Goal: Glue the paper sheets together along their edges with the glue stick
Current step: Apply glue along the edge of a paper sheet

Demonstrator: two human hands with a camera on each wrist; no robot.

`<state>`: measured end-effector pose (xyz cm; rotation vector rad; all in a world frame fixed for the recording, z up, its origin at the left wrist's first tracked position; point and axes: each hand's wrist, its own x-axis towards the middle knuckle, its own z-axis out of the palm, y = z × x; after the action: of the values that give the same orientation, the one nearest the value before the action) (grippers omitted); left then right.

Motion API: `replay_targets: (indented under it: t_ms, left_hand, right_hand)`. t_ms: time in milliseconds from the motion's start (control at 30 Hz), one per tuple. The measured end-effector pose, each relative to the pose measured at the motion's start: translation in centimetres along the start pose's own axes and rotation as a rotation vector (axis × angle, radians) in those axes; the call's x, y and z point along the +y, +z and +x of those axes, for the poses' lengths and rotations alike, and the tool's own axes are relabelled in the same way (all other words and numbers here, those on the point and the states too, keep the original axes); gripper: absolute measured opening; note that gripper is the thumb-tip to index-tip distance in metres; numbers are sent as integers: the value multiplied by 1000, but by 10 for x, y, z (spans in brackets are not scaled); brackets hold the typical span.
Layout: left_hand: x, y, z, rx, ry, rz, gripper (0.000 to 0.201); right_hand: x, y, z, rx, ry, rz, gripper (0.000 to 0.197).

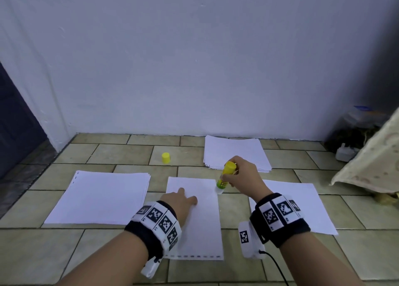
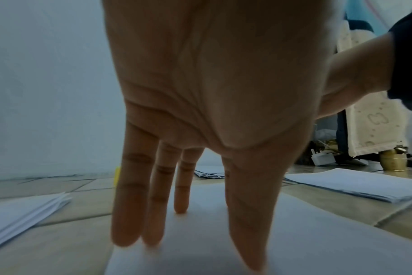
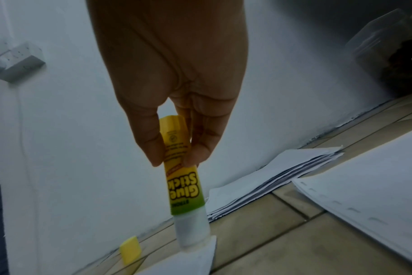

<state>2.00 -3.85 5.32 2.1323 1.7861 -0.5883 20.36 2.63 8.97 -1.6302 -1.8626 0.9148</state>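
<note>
A white paper sheet (image 1: 200,225) lies on the tiled floor in front of me. My left hand (image 1: 180,201) rests flat on its upper left part, fingers straight (image 2: 129,214). My right hand (image 1: 241,175) pinches a yellow-green glue stick (image 1: 224,176), uncapped, tip down on the sheet's far right corner (image 3: 200,254). In the right wrist view thumb and fingers pinch the stick's (image 3: 179,167) upper half. The yellow cap (image 1: 166,157) stands on the floor behind the sheet.
A paper stack (image 1: 101,196) lies to the left, another (image 1: 300,205) to the right, and a third (image 1: 236,151) at the back near the white wall. A patterned cloth (image 1: 371,162) and clutter (image 1: 349,138) fill the right corner.
</note>
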Motion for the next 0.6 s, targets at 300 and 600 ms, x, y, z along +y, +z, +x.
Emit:
replay_targets:
  t_ms: [300, 600]
  left_hand:
    - [-11, 7, 10, 43, 36, -111, 77]
    - [-12, 12, 27, 56, -27, -127, 77]
  right_hand:
    - [-14, 19, 24, 3, -33, -48, 30]
    - [-32, 45, 45, -43, -97, -181, 28]
